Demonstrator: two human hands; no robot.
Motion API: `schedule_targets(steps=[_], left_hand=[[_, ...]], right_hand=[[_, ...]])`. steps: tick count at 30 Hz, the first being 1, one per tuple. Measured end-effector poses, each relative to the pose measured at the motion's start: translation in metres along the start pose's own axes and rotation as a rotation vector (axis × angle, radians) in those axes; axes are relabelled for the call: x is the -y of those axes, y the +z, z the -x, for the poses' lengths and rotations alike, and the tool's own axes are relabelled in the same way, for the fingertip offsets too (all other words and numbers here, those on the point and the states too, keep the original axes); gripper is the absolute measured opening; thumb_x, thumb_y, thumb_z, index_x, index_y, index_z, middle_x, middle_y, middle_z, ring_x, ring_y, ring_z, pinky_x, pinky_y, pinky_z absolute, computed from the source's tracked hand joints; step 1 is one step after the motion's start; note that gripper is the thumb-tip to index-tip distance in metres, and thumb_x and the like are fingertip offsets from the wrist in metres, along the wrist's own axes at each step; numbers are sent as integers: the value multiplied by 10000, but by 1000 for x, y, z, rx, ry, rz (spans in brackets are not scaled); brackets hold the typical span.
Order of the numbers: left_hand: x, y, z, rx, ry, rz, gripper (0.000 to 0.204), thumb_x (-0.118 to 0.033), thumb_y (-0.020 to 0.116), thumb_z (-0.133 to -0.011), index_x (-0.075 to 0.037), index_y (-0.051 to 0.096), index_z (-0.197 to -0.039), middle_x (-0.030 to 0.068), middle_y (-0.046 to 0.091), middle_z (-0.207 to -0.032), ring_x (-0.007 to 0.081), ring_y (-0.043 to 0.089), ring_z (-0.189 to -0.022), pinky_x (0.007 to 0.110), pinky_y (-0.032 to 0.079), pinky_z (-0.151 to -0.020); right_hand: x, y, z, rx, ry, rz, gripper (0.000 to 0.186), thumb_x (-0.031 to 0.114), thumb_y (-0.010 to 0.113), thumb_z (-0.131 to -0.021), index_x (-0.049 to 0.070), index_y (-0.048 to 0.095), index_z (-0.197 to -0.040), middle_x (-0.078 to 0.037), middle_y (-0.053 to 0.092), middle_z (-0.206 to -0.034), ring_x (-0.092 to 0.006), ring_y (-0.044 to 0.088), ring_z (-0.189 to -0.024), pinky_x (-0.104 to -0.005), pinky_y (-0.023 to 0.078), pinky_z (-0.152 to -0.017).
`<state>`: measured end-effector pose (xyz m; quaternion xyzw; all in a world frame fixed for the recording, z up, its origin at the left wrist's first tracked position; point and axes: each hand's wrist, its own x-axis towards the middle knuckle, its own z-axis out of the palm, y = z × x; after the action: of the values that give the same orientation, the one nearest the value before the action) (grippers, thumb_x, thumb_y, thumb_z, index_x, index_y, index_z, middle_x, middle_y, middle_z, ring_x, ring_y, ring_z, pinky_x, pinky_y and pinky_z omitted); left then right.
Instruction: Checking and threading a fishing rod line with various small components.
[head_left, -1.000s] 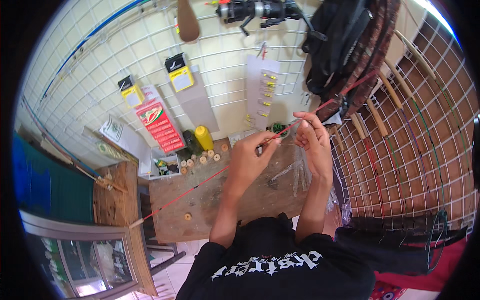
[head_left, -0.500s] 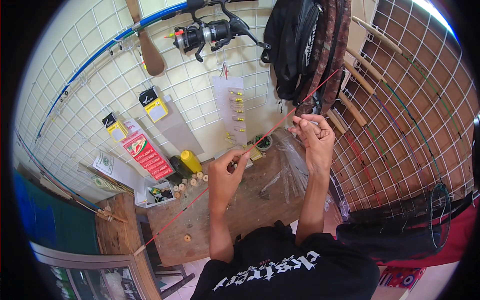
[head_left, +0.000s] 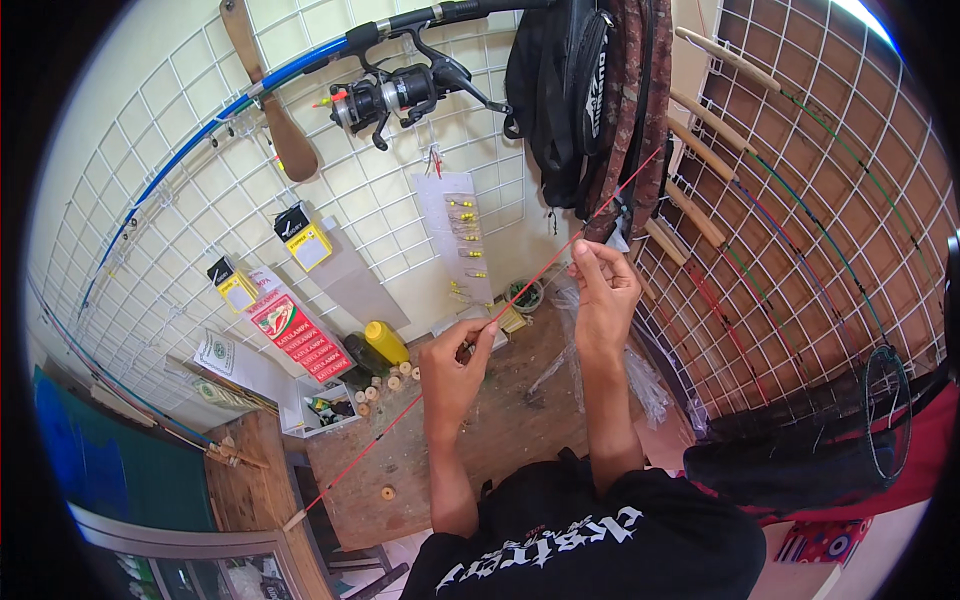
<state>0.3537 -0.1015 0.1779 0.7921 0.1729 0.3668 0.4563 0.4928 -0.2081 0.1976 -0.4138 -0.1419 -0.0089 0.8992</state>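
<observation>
Now the right hand, grip together, has neared the red rod; the left hand stays clamped on it.

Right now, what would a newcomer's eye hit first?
Probably the thin red rod slanting across the middle, pinched in the left hand, the right hand close by. Next, a black fishing reel near the top, and the yellow bottle at the back of the wooden table.

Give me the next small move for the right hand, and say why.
Perhaps settle the fingertips of the right hand gently on the red rod: they are right by it, though contact is hard to tell, while the left hand pinches it lower in view and its far end extends past both hands.
</observation>
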Motion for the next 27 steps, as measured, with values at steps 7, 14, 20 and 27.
schedule_targets(steps=[7, 14, 20, 27], left_hand=[[-3, 0, 1, 12, -34, -13, 131, -130, 672, -855, -4, 679, -891, 76, 648, -661, 60, 516, -551, 232, 396, -503], [-1, -1, 0, 29, -39, -6, 126, -129, 671, -853, -11, 682, -893, 71, 658, -667, 63, 535, -550, 228, 405, -506], [-4, -3, -1, 26, -35, -46, 128, -135, 678, -846, -20, 692, -901, 83, 671, -681, 72, 567, -550, 228, 424, -510], [-4, -3, -1, 22, -30, -42, 127, -133, 678, -843, -21, 694, -902, 87, 679, -694, 83, 576, -545, 235, 433, -515]], right_hand=[[-11, 0, -1, -55, -7, -75, 60, 38, 669, -855, 27, 613, -836, -19, 613, -763, -72, 539, -669, -211, 445, -651], [-11, 6, 0, -81, -17, -94, 131, 49, 664, -851, 51, 559, -774, 1, 590, -727, -60, 518, -661, -213, 410, -637], [-14, 8, -1, -92, -33, -100, 134, 50, 662, -852, 57, 548, -782, -1, 586, -724, -62, 511, -654, -216, 407, -637], [-16, 6, -4, -99, -65, -83, 141, 85, 682, -853, 64, 554, -799, 14, 585, -719, -48, 500, -647, -203, 391, -623]])
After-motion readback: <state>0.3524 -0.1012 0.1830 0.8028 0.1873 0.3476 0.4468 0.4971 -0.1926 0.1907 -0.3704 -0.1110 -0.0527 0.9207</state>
